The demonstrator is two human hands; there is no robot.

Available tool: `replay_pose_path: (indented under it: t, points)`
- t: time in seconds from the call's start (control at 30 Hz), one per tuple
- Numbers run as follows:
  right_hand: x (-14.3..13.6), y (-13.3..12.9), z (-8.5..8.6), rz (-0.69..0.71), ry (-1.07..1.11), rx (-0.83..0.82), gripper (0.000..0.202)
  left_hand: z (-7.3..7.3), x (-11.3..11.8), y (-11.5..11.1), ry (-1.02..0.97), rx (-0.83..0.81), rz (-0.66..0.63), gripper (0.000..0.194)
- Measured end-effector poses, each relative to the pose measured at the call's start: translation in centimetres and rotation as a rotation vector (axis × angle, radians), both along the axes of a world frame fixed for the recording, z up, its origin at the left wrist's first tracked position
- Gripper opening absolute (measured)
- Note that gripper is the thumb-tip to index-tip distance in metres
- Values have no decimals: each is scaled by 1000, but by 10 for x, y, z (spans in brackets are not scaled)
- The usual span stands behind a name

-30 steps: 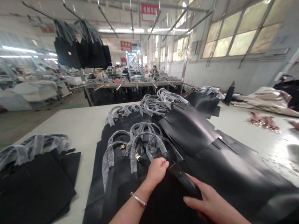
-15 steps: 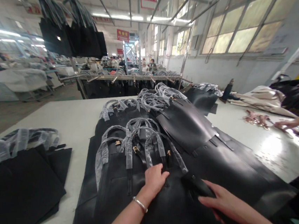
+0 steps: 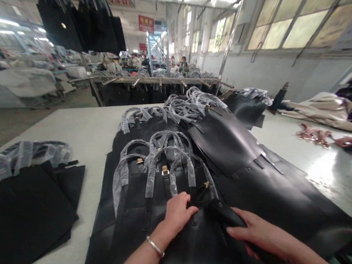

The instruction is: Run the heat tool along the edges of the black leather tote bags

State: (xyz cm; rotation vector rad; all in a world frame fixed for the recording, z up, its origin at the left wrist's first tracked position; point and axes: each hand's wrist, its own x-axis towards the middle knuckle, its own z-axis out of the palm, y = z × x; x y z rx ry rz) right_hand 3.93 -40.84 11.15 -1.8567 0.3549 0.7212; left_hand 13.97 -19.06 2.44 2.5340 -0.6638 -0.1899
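A black handbag (image 3: pixel 149 238) lies on a stack of similar bags in front of me, its handles (image 3: pixel 152 180) wrapped in clear plastic. My left hand (image 3: pixel 179 212), a silver bangle at its wrist, rests on the bag just below the handles. Its thumb is spread apart, and some fingertips are hidden. In my right hand (image 3: pixel 253 228) is a black handheld tool (image 3: pixel 229 216) whose exact kind I cannot make out. The tool's front end is over the bag, close to a handle base. A gold clasp (image 3: pixel 165 170) shows on a strap between the handles.
More black bags (image 3: pixel 226 135) lie stacked to the right and behind. Flat black bags (image 3: pixel 25 213) are on the table (image 3: pixel 54 131) at left. Another person's hand (image 3: pixel 351 140) is at far right, near pinkish straps (image 3: pixel 315 135). Bags (image 3: pixel 91 28) hang overhead.
My right hand and the tool have moved slightly left, closer to my left hand. The strap with the gold clasp now lies straighter. The view has tilted down a little.
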Motion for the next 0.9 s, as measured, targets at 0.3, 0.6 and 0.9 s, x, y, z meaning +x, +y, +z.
replay_pose_path:
  t: [0.3,0.6,0.9]
  points:
    - [-1,6,-3,24,14,22,52,-9,0,1,-25,-24,-38,25]
    - [-2,-34,13,-183,-308,-321,73,-8,-5,2,-62,-19,-32,23]
    - [-72,-61,5,-187,61,-184,73,-9,-7,3,-91,-17,-57,22]
